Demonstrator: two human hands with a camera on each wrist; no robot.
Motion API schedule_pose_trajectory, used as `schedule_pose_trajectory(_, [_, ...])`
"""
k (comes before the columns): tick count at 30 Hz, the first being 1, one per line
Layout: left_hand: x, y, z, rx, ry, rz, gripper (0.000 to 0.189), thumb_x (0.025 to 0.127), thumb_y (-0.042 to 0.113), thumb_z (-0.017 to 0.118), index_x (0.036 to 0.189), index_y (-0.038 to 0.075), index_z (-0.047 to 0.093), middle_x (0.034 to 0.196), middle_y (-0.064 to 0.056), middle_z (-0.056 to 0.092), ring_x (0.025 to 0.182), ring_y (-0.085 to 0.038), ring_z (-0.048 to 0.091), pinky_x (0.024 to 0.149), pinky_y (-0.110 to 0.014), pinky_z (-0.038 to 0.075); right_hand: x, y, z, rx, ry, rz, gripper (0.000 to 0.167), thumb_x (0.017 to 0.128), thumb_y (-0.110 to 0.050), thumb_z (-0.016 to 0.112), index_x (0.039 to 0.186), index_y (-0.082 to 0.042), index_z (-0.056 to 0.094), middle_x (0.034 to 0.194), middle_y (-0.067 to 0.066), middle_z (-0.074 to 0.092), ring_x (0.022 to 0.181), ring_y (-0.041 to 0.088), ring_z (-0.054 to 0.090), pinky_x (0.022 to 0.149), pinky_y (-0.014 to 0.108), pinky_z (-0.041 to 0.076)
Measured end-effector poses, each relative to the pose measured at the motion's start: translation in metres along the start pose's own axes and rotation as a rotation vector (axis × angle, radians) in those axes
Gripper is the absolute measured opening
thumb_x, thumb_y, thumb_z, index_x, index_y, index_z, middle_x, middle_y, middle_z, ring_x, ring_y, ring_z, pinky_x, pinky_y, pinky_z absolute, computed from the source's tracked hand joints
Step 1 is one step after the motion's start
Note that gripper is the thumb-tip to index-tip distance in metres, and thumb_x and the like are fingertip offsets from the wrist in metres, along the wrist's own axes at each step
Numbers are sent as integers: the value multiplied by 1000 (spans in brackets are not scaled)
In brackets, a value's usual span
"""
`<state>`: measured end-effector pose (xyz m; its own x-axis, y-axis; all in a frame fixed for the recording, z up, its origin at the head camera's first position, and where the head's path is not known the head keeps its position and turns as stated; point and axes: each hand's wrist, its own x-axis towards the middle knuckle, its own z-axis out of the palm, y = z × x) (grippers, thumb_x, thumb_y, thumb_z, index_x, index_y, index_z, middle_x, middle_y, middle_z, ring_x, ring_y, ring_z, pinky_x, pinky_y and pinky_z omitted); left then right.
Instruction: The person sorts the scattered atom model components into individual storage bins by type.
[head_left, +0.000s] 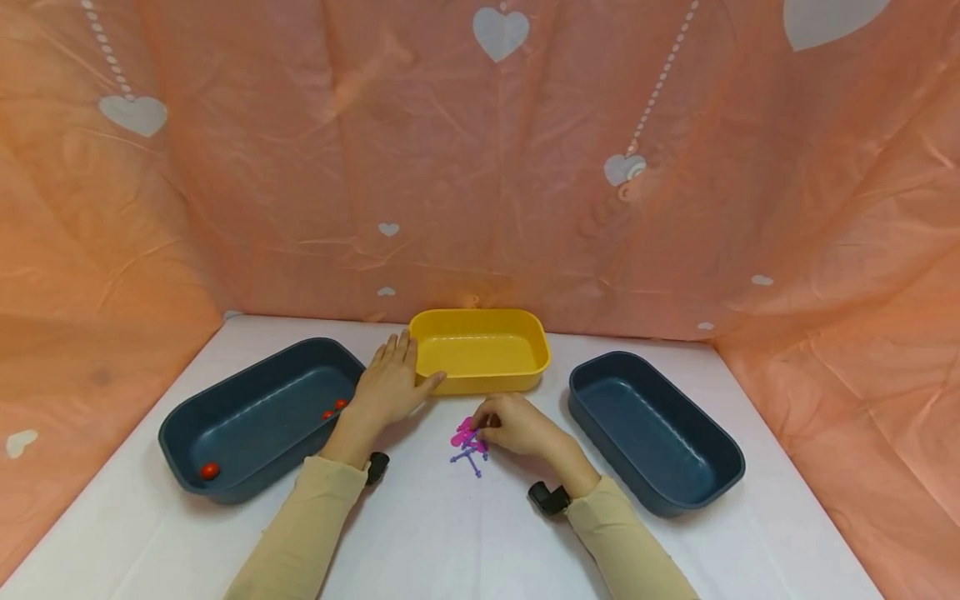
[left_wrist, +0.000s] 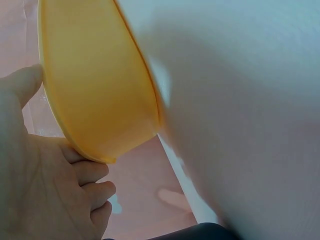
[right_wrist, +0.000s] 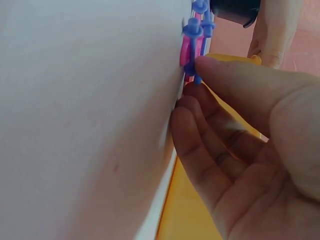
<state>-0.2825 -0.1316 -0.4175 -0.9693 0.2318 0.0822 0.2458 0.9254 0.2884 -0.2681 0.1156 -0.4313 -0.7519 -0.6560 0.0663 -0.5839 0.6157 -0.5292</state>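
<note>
Small pink pieces (head_left: 461, 435) and purple stick-like plastic pieces (head_left: 468, 457) with knobbed ends lie in a little pile on the white table. My right hand (head_left: 519, 425) is over the pile's right side. In the right wrist view, its thumb and forefinger pinch a purple stick with round collars (right_wrist: 193, 49); the pink bits show behind it. My left hand (head_left: 386, 387) rests at the left end of a yellow bin (head_left: 487, 384), fingers extended along it and thumb at the front. The left wrist view has the thumb tip touching the bin's rim.
A dark blue bin (head_left: 247, 377) stands on the left, with a red ball (head_left: 210, 471) and smaller red things (head_left: 341, 404) inside. Another dark blue bin (head_left: 720, 487) is on the right. An orange curtain (head_left: 480, 183) with hearts hangs behind the table.
</note>
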Motion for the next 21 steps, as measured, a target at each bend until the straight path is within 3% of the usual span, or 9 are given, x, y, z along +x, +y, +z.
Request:
schedule_pose_trajectory(15, [1,1,0,5,8,-1,95,105,60,46,160,-11,18,170,-29,15,158,-44,14,128,-53,12,0,1,0,-4,-12,-19,6,93,-5,77,95,-11,78,89,-5,72,86,13,61,84,30,55])
schedule_pose_trajectory(21, [-1,0,0,7,11,1,95,105,60,47,160,-11,19,169,-29,16,157,-44,15,128,-54,13,0,2,-1,16,4,-23,7,94,-5,76,97,-11,78,86,-6,70,81,11,60,78,26,54])
